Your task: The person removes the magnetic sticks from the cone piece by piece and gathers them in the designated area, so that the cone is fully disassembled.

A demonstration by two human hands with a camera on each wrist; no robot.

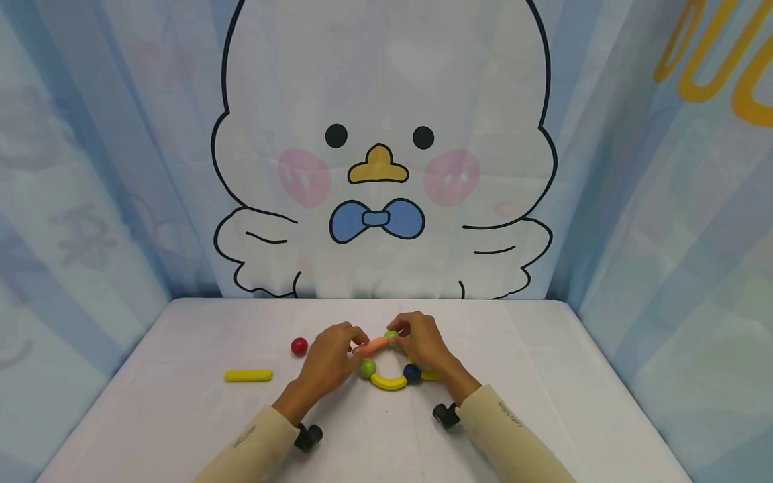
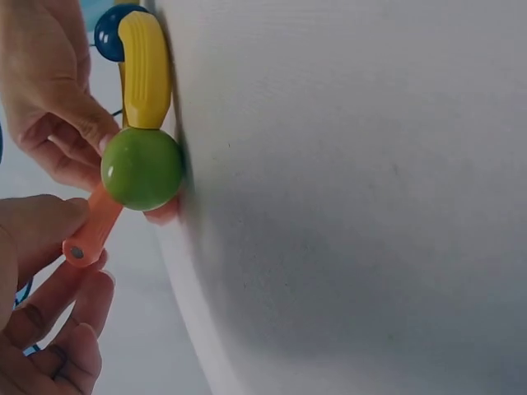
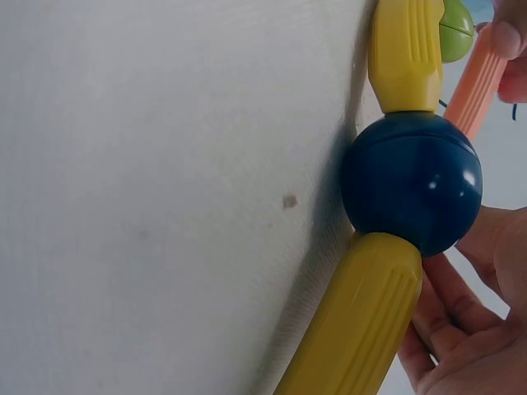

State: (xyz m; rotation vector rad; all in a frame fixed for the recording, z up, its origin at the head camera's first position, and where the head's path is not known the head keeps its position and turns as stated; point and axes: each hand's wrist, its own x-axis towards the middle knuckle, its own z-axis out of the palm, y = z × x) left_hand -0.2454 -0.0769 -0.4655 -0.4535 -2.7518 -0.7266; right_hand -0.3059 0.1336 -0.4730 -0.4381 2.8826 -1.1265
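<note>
My left hand (image 1: 329, 354) pinches an orange rod (image 1: 376, 346) between thumb and fingers. In the left wrist view a small metal disc shows on the rod's near end. My right hand (image 1: 425, 343) holds a green ball (image 1: 391, 334) at the rod's far end. A second green ball (image 2: 142, 168) lies beside the rod; whether they touch I cannot tell. From that ball a curved yellow piece (image 1: 388, 383) runs to a dark blue ball (image 3: 412, 183). Another yellow piece (image 3: 354, 321) joins the blue ball and passes under my right wrist, partly hidden.
On the left of the white table (image 1: 181, 429) lie a straight yellow rod (image 1: 248, 376) and a red ball (image 1: 298, 346). Printed curtains (image 1: 380, 80) stand behind and at both sides. A black wrist camera (image 1: 308, 438) sits under each forearm.
</note>
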